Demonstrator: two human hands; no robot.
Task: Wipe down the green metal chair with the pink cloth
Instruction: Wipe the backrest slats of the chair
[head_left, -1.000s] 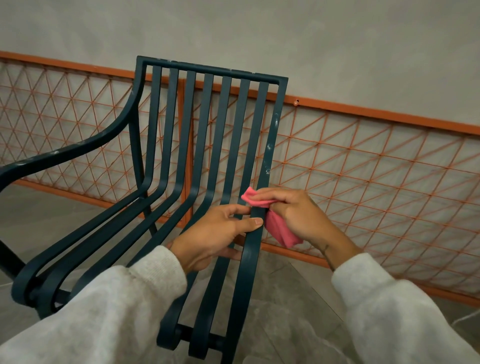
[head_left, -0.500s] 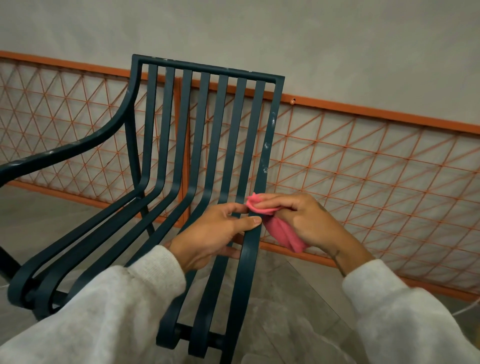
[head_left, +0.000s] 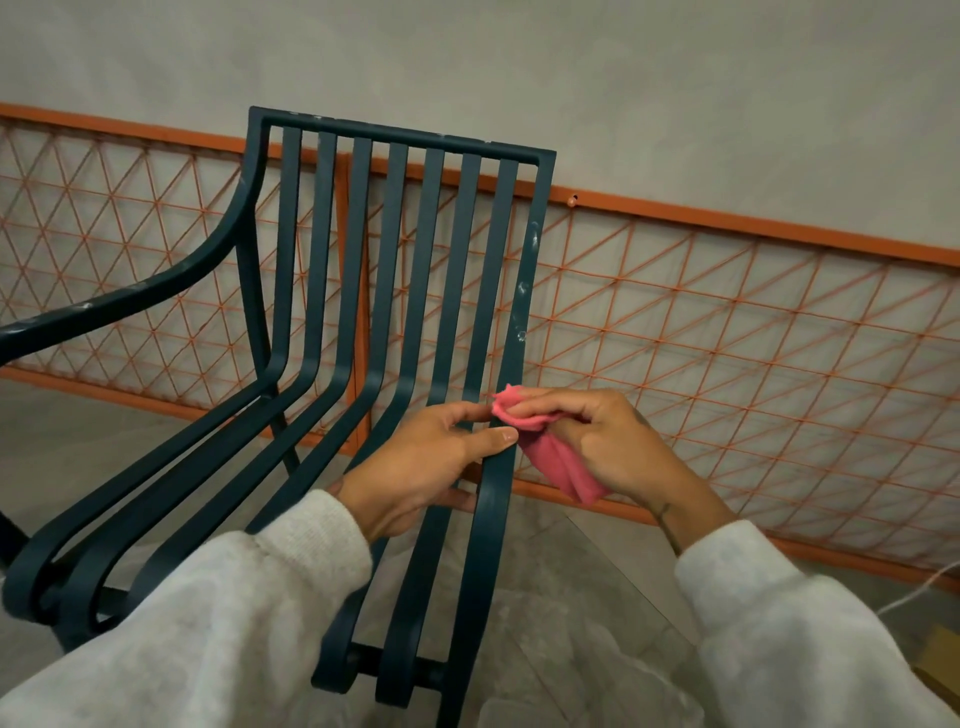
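Pink cloth (head_left: 558, 457) pinched in the right hand (head_left: 608, 447), fingers closed on its bunched top edge, folded tail hanging toward 5 o'clock beneath the palm. Pressed against the outer edge of the rightmost slat (head_left: 511, 332) of the green metal chair (head_left: 358, 291), low on the backrest near the bend into the seat. Left hand (head_left: 421, 467) half-closed on the same slat from the 9 o'clock side, thumb laid across its front face, tip almost touching the cloth. Long axis of that slat running from 12 to 6 o'clock, leaning slightly right at the top; pale specks (head_left: 522, 312) on it at 12 o'clock from the cloth, so probably an upward stroke next, right hand nearer. Hidden: slat's back face, far side of the cloth, chair legs; left armrest (head_left: 119, 306) cut off at the frame's edge
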